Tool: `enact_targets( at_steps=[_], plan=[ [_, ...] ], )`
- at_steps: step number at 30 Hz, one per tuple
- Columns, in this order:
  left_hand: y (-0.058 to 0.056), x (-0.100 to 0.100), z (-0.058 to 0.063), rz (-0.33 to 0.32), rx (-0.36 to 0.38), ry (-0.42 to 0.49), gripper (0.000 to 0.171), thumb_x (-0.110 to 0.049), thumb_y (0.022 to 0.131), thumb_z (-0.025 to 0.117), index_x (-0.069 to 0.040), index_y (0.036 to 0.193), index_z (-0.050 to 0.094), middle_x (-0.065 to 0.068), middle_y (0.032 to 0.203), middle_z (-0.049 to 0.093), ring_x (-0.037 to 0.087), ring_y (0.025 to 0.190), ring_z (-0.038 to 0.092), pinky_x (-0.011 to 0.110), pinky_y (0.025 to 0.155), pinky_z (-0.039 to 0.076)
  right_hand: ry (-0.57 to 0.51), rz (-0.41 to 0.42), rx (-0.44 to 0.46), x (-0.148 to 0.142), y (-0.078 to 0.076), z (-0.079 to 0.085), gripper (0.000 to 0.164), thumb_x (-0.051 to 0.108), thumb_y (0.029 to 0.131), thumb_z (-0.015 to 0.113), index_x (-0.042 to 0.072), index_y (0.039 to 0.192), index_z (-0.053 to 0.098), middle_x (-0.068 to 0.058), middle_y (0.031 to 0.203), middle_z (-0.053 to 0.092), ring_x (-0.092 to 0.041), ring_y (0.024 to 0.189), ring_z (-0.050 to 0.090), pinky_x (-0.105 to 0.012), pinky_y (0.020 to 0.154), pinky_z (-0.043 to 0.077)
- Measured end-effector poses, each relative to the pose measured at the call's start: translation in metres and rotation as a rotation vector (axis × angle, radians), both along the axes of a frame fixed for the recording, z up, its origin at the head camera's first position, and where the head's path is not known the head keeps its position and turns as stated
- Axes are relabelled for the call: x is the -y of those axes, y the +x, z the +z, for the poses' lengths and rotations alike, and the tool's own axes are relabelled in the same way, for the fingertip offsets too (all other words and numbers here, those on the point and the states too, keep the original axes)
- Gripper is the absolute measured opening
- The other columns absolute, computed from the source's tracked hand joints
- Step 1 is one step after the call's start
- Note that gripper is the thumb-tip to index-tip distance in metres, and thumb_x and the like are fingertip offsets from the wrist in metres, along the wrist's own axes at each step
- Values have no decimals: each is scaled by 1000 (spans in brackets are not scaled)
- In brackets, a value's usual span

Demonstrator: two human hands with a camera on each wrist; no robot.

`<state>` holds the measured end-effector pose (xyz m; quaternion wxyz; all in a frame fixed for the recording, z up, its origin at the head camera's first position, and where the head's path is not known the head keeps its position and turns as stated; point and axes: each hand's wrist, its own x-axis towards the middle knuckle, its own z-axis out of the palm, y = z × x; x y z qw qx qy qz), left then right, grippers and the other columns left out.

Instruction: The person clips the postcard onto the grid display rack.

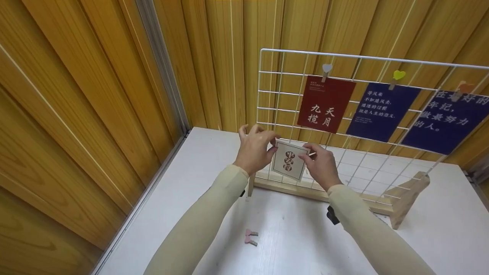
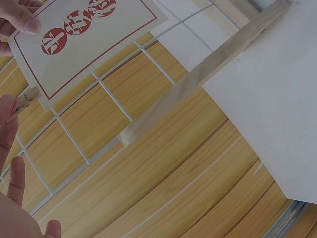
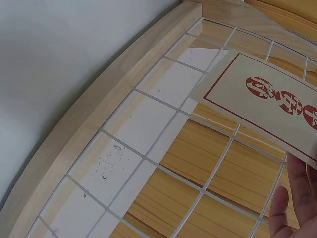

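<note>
A cream card with a dark border line and red round characters stands in front of the white wire grid. My right hand pinches the card by its upper right edge. Up at the opposite corner is my left hand, its thumb and finger gripping a small wooden clip whose tip meets that corner. In the left wrist view, the right thumb lies over the card's face. From the right wrist, fingers show at the card's lower edge, and the clip is out of sight.
A red card and two blue cards hang on the grid from heart-topped clips. Two pink clips lie on the white table between the forearms. A wooden foot supports the grid's right end. Wood-panelled walls stand behind and left.
</note>
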<state>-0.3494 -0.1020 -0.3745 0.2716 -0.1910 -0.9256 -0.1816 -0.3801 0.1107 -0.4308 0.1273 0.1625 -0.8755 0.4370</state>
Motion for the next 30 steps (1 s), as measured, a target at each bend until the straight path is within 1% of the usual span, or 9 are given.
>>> enact_targets(
  at_steps=[6, 11, 16, 20, 23, 25, 30],
  plan=[
    [-4, -4, -1, 5, -33, -23, 31, -19, 83, 82, -24, 112, 74, -14, 89, 72, 14, 105, 50, 60, 108, 14, -2, -42, -27, 3, -2, -2, 22, 7, 93, 69, 1, 114, 64, -15, 102, 70, -27, 86, 67, -42, 74, 55],
    [-6, -7, 0, 12, -68, -53, 40, -20, 82, 83, -28, 119, 72, -16, 86, 72, 13, 106, 50, 62, 108, 13, 1, -83, -98, 7, -2, -2, 24, 6, 90, 72, -2, 113, 66, -17, 97, 72, -29, 82, 69, -44, 70, 55],
    [-10, -11, 2, 34, -129, -105, 45, -24, 82, 83, -33, 124, 70, -13, 87, 74, 14, 109, 51, 65, 108, 13, 30, -140, -142, 8, -3, 0, 25, 9, 90, 73, -2, 111, 66, -17, 92, 72, -29, 80, 70, -44, 67, 55],
    [-13, -15, 3, 38, -164, -124, 46, -25, 84, 80, -36, 127, 68, -11, 84, 74, 15, 111, 52, 65, 108, 13, 48, -158, -195, 8, -3, 0, 24, 9, 89, 74, -3, 108, 65, -18, 92, 72, -30, 80, 70, -45, 67, 54],
    [-16, -17, 2, 22, -194, -115, 45, -23, 86, 79, -35, 128, 67, -11, 83, 73, 15, 110, 53, 64, 108, 14, 48, -174, -233, 9, -3, 0, 24, 9, 88, 75, -4, 106, 65, -19, 90, 71, -32, 80, 70, -46, 67, 54],
    [-17, -17, 1, 8, -214, -99, 45, -21, 86, 79, -34, 127, 68, -11, 82, 73, 15, 109, 54, 64, 107, 16, 42, -180, -239, 11, -2, 0, 25, 9, 88, 75, -5, 105, 65, -19, 90, 71, -32, 80, 69, -46, 68, 53],
    [-20, -16, -4, -15, -250, -70, 46, -17, 84, 80, -32, 126, 69, -10, 88, 75, 15, 106, 55, 63, 105, 19, 40, -184, -206, 14, 1, -1, 23, 11, 90, 74, -4, 105, 64, -18, 90, 69, -31, 80, 67, -44, 66, 54]
  ],
)
